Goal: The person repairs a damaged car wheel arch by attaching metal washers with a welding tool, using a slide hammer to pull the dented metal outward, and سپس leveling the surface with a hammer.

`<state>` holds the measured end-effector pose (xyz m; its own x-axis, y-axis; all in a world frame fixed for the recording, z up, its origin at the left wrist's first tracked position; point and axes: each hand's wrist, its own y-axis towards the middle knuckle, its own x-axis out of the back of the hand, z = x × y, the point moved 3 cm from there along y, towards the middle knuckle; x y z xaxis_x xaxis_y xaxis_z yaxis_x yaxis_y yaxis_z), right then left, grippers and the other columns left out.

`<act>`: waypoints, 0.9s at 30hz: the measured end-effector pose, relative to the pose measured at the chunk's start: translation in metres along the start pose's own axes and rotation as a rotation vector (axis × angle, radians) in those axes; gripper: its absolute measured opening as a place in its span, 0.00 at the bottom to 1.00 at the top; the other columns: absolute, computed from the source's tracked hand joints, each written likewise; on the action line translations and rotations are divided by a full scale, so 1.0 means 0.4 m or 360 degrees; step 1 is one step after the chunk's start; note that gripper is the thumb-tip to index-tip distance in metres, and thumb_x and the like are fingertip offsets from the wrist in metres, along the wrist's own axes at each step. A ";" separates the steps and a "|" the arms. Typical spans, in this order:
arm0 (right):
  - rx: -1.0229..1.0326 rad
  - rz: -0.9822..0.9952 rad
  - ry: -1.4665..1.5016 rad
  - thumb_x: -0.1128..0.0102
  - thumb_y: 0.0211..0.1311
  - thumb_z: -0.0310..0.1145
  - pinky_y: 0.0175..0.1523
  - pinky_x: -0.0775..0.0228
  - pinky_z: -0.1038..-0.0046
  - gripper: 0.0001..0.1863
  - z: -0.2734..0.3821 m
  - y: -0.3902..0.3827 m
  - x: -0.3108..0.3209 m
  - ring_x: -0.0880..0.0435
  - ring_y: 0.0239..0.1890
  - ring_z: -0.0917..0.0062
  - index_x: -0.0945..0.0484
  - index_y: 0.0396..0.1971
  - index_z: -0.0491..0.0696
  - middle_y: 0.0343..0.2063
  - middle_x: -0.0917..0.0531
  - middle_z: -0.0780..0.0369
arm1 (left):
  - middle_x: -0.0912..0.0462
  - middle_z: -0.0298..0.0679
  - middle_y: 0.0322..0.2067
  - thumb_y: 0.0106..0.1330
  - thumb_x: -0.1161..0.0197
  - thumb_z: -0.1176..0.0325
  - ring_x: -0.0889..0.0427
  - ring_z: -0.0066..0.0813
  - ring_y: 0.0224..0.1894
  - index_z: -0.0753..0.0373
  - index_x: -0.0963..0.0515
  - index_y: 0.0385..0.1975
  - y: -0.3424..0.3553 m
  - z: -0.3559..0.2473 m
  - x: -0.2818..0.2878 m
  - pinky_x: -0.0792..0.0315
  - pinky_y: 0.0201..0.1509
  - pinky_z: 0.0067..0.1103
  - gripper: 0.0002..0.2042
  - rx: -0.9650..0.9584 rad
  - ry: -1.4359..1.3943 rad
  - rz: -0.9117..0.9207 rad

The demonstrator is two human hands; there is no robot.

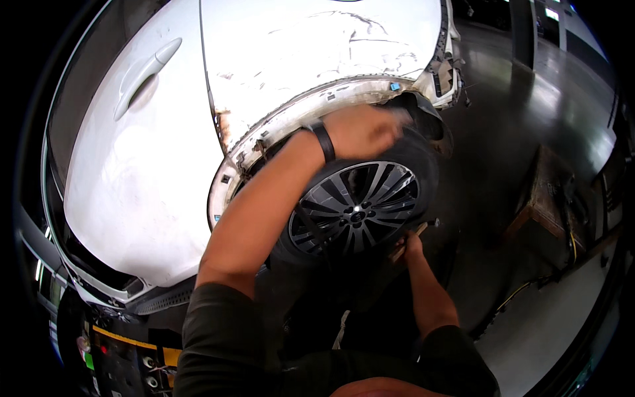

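My left hand (370,131), with a black band at the wrist, reaches over the top of the wheel (358,215), close to the tyre and the bare wheel arch. Motion smears its fingers, so I cannot tell whether they hold anything. Lower down, my right hand (413,246) is closed round a wooden-handled tool (421,229) with a small metal end, beside the tyre's lower right side. The wheel has dark and silver spokes. Above it, the arch edge (317,92) of the white car body (284,46) is stripped, with rusty, dirty patches.
A white car door (145,178) with a handle (147,76) fills the left. At the right, a brown wooden box-like stand (539,198) is on the shiny floor (493,106), near a yellow cable (512,298). A dark cart with yellow edging (126,337) stands at lower left.
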<state>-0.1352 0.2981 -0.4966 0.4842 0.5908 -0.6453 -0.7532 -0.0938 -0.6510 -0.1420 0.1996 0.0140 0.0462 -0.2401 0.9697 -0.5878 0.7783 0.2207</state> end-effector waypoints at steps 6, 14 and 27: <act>0.0553 -0.0185 -0.0155 0.43 0.74 0.45 0.27 0.29 0.71 0.17 0.069 -0.158 -0.063 0.27 0.18 0.73 0.30 0.31 0.48 0.19 0.26 0.62 | 0.16 0.47 0.54 0.59 0.39 0.66 0.19 0.45 0.58 0.64 0.19 0.53 -0.317 -0.075 0.059 0.27 0.66 0.38 0.21 -0.0490 0.0829 -0.0201; 0.1360 0.0835 -0.0571 0.41 0.75 0.38 0.27 0.36 0.81 0.11 0.063 -0.311 -0.246 0.29 0.21 0.88 0.27 0.33 0.50 0.21 0.27 0.72 | 0.42 0.50 0.76 0.68 0.52 0.62 0.47 0.53 0.79 0.64 0.40 0.75 -0.719 0.203 0.382 0.55 0.79 0.48 0.33 0.0522 0.1924 -0.0850; 0.2448 0.1124 -0.1072 0.36 0.65 0.33 0.33 0.25 0.67 0.11 0.179 -0.474 -0.597 0.17 0.26 0.60 0.22 0.42 0.43 0.28 0.18 0.55 | 0.44 0.50 0.77 0.72 0.58 0.59 0.51 0.53 0.80 0.64 0.42 0.76 -0.698 0.223 0.353 0.60 0.79 0.51 0.32 0.0411 0.1976 -0.0913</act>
<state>-0.1399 0.2323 -0.1903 -0.0201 0.9949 -0.0988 -0.5967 0.0673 0.7996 -0.0435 -0.1036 0.0800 0.9277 0.2863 0.2394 -0.3674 0.5872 0.7213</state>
